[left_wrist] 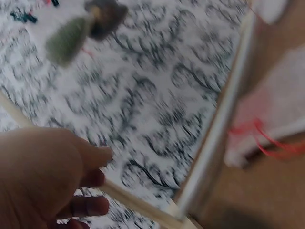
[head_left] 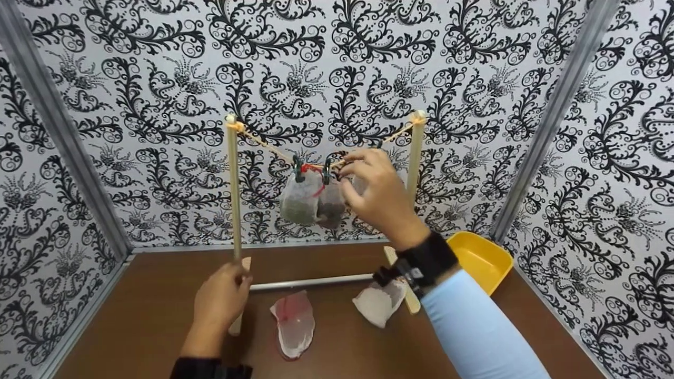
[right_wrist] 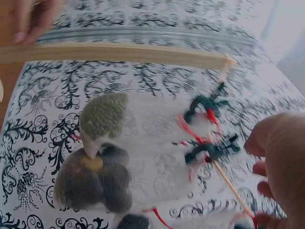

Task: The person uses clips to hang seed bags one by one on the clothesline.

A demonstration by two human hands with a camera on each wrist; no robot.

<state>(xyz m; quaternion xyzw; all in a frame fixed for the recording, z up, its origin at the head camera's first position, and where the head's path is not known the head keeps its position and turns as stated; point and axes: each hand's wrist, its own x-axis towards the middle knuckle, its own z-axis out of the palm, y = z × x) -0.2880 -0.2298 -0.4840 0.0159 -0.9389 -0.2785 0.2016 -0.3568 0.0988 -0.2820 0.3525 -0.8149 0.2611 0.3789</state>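
Near the right hand (right_wrist: 279, 164), only its camera resolves dark bagged lumps (right_wrist: 114, 183).

Before you, in front of the wall (head_left: 316, 79), a cord (head_left: 266, 147) spans the left post (head_left: 235, 189) and right post (head_left: 416, 158); from it hang a left bag (head_left: 300, 202), a middle bag (head_left: 331, 206) and, partly behind your right hand (head_left: 376, 192), a third; your left hand (head_left: 221, 295) is by the left post's base; on the table (head_left: 342, 352), two lower bags (head_left: 297, 329) lie nearer you than the crossbar (head_left: 316, 282); a tray (head_left: 482, 258) sits right of the right post.
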